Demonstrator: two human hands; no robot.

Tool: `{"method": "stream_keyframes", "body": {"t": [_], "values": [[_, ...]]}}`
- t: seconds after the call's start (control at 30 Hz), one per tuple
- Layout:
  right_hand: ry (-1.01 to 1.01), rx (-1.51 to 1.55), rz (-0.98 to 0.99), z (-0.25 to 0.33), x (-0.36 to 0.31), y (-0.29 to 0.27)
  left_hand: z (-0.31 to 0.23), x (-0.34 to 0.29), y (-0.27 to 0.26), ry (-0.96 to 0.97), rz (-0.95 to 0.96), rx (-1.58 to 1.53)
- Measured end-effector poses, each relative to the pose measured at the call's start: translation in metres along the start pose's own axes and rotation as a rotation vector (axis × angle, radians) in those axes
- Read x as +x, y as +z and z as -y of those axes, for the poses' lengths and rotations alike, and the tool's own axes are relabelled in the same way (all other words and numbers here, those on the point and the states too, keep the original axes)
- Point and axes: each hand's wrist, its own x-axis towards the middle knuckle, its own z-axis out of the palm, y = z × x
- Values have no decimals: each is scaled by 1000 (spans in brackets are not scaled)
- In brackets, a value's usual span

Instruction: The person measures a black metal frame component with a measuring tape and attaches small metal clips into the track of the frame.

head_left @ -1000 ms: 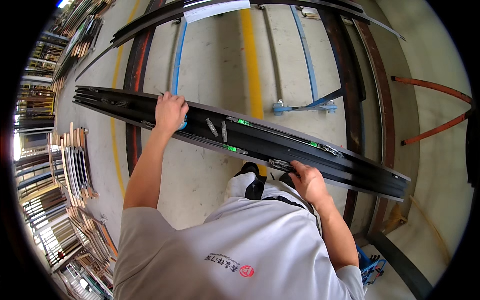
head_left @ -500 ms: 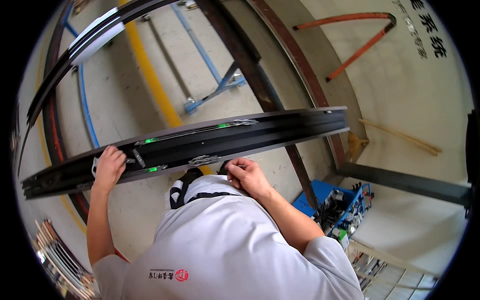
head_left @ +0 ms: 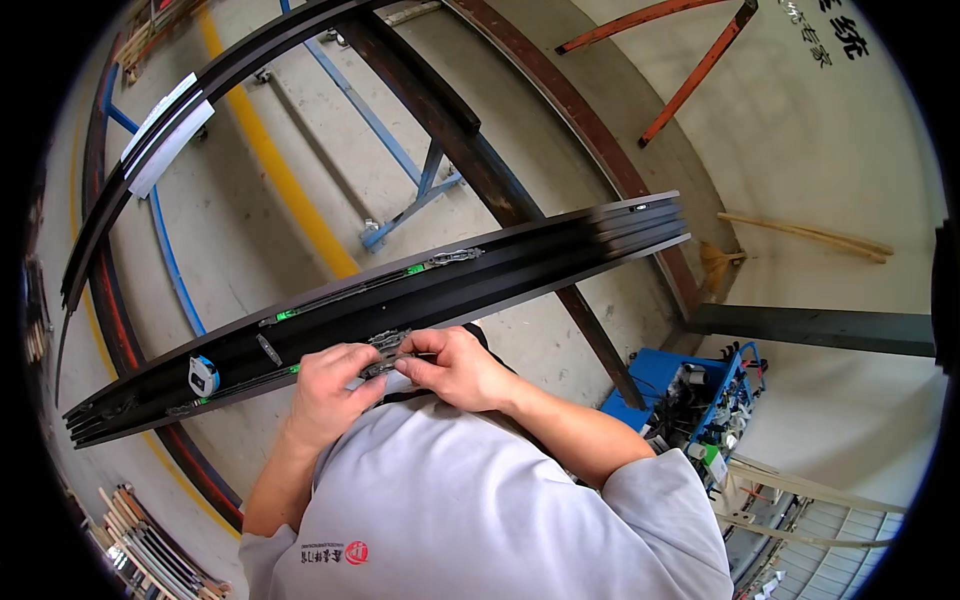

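A long black metal profile [head_left: 540, 262] stretches across in front of me, with green-marked metal hardware strips [head_left: 416, 269] along its far edge. At the near edge, my left hand [head_left: 332, 392] and my right hand [head_left: 458, 372] meet with fingers pinched. Between their fingertips is a small metal fitting [head_left: 378, 370], partly covered. Just beyond it, another metal fitting [head_left: 388, 338] sits on the profile's near edge. To the left of my hands a tape measure [head_left: 204, 377] rests on the profile. Beside it lies a short grey metal piece [head_left: 268, 349].
Dark steel beams [head_left: 500, 180] run beneath the profile. Another black profile [head_left: 250, 50] with white paper [head_left: 168, 150] on it lies farther off. A blue tool cart [head_left: 655, 375] full of hardware stands at right. Several long bars [head_left: 150, 545] are stacked at lower left.
My left hand has moved right, away from the tape measure, which now shows on the profile. It has joined my right hand at the small metal fitting; my right hand has shifted slightly left.
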Motion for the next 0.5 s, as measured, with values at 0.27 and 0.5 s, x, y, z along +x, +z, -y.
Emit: {"method": "stream_keyframes", "body": {"t": [0.27, 0.5], "values": [[112, 539, -79, -22, -9, -32, -1, -1, 48, -749, -268, -1008], [-236, -95, -38, -44, -48, -70, -14, 17, 63, -806, -315, -1230]]}}
